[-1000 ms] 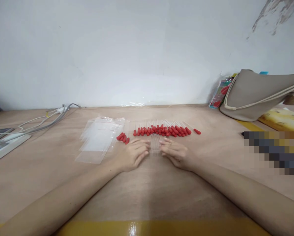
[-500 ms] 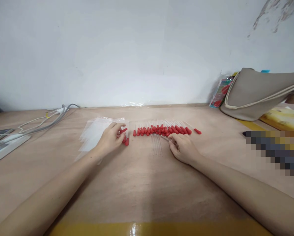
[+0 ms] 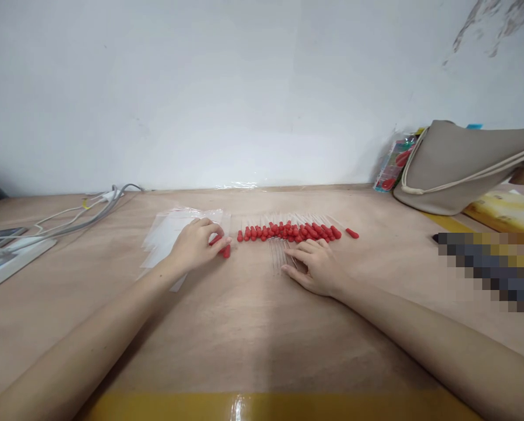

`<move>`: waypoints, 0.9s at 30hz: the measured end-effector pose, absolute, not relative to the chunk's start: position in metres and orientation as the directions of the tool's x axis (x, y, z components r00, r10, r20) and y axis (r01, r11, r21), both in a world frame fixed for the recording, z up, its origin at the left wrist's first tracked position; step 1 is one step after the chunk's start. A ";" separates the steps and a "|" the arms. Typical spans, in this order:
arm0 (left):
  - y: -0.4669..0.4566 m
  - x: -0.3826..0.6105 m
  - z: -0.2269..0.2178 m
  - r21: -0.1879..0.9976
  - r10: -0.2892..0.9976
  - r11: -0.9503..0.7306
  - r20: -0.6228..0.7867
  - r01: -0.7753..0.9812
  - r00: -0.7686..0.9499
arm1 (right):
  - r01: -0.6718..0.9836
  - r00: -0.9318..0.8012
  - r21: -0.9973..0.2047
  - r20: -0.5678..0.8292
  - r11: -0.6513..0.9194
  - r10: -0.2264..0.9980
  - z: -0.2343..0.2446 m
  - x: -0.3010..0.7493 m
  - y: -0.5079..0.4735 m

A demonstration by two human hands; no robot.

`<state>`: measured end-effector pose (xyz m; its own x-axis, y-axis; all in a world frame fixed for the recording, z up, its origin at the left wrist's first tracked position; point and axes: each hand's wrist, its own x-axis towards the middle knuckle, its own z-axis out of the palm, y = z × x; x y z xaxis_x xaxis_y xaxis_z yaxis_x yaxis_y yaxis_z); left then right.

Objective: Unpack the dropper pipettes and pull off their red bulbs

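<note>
My left hand (image 3: 197, 244) is over the right edge of a stack of clear plastic bags (image 3: 162, 234). Its fingers are curled round red rubber dropper bulbs (image 3: 226, 251), part of which the thumb and fingers hide. In the middle, a row of droppers with red bulbs (image 3: 283, 231) lies with thin clear tubes pointing to the wall. Several loose glass tubes (image 3: 278, 257) lie in front of the row. My right hand (image 3: 317, 266) rests at their right side, thumb and fingers apart, fingertips close to the tubes.
One separate red-bulbed dropper (image 3: 352, 233) lies right of the row. A grey bag (image 3: 450, 169) and a colourful package (image 3: 393, 166) stand at the back right. Cables (image 3: 99, 213) and a white power strip (image 3: 20, 257) are on the left. Yellow tape (image 3: 288, 406) runs along the front edge.
My right hand has shifted slightly left and toward me; its fingers have spread, and the tube it held slanted now lies beside the others. My left fingers have lowered and closed on the bulbs.
</note>
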<state>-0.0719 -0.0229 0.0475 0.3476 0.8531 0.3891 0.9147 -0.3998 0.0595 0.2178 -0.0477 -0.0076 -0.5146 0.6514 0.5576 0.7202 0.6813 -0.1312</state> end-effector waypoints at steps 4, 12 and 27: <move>-0.018 -0.058 0.047 0.047 0.848 -0.407 0.391 0.912 0.358 | 0.706 -0.542 -0.150 0.515 0.692 0.664 -0.004 0.219 -0.049; 0.005 -0.038 0.048 0.020 0.925 -0.342 0.186 0.940 0.332 | 0.700 -0.524 -0.185 0.524 0.690 0.672 -0.003 0.222 -0.049; -0.018 -0.047 0.057 0.222 0.869 -0.247 0.481 0.943 0.114 | 0.641 -0.388 -0.322 0.648 0.697 0.655 -0.008 0.221 -0.044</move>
<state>-0.0471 -0.0175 0.0572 0.1144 0.8693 0.4809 0.9433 -0.2469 0.2218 0.2211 -0.0442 -0.0081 -0.3877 0.6555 0.6481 0.6409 0.6970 -0.3215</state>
